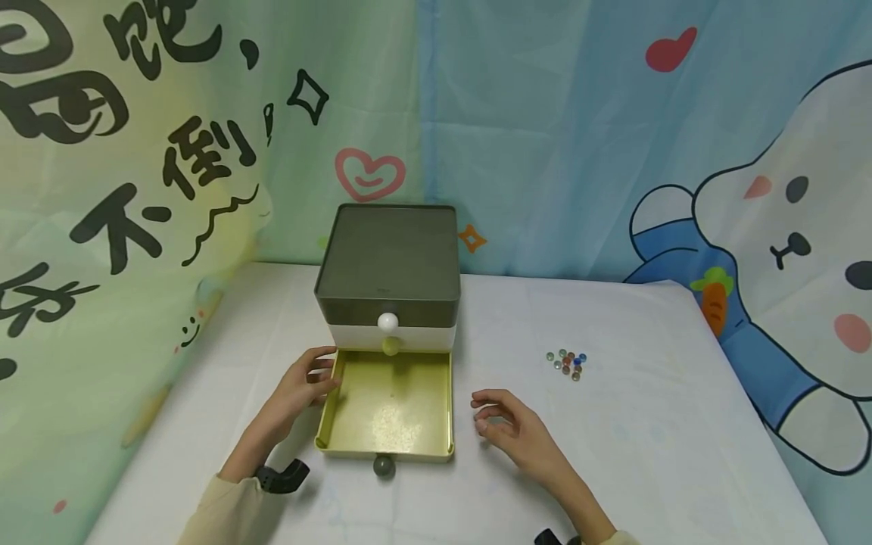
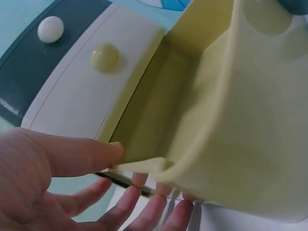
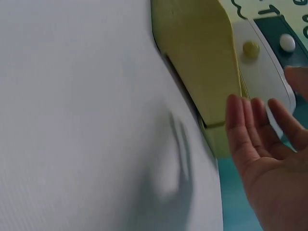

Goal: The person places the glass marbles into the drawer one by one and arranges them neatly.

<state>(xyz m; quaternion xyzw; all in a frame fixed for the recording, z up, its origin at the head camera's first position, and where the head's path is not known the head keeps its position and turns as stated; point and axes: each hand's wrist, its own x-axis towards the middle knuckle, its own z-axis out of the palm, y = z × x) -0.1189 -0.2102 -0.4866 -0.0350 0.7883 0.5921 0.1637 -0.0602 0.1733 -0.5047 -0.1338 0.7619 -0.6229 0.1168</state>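
One dark round knob (image 1: 384, 467) sits nearest me, on the front of the yellow drawer (image 1: 361, 401), which stands pulled out between my two hands. My right hand (image 1: 511, 431) hovers just beside its right wall, fingers loosely bent and holding nothing, a gap between their tips and the wall. Farther along the left wall, my left hand (image 1: 296, 386) is loosely spread: thumb at the rim near the cabinet (image 1: 390, 261), other fingers outside, below the rim; I can't tell whether they press on it. Well off to the right, small marbles (image 1: 567, 361) lie clustered on the white cloth (image 1: 654, 454). Past the drawer stands the cabinet, and behind it hangs a printed curtain (image 1: 531, 151).
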